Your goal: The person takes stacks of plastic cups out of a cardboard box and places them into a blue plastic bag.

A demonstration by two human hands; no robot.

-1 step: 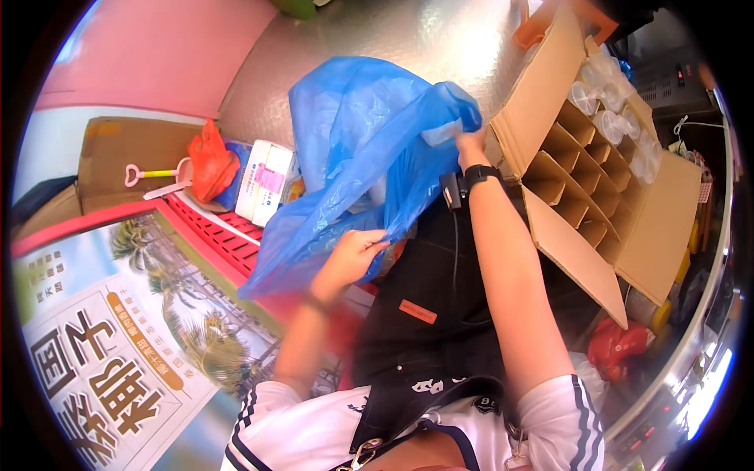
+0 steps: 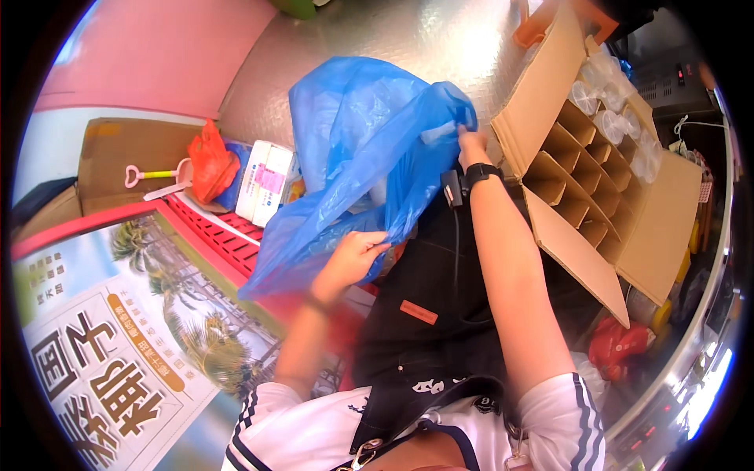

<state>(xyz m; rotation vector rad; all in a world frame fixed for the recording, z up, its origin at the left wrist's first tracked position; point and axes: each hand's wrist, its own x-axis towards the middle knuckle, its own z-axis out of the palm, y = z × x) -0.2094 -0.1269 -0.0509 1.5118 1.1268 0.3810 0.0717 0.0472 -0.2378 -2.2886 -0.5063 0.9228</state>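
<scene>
blue plastic bag (image 2: 357,149): a large translucent bag, which we see held up between both hands over the lap, in front of the metal counter (image 2: 377,39).
left hand (image 2: 355,257): fingers curled shut on the lower edge of the bag; we see the film bunched in the grip.
right hand (image 2: 471,144): raised higher, pinched shut on the upper rim of the bag near a pale patch; a black wristband (image 2: 481,172) sits on this wrist, with a small black device just beside it.
apron (image 2: 440,298): we note a dark apron with a small orange label directly beneath the bag, worn over a white shirt with striped sleeves.
cardboard box (image 2: 605,180): just to the right of the right forearm, flaps open, divided into cells; we see clear plastic cups (image 2: 609,122) in the far cells and the near cells bare.
white carton (image 2: 263,180): to the left of the bag, partly hidden behind it.
orange bag (image 2: 210,163): beside the white carton, further left, near a pink-handled toy spade (image 2: 153,174).
red crate (image 2: 224,239): below the white carton, bordering a printed poster with palm trees (image 2: 126,330).
red packet (image 2: 620,345): low at the right, below the cardboard box.
</scene>
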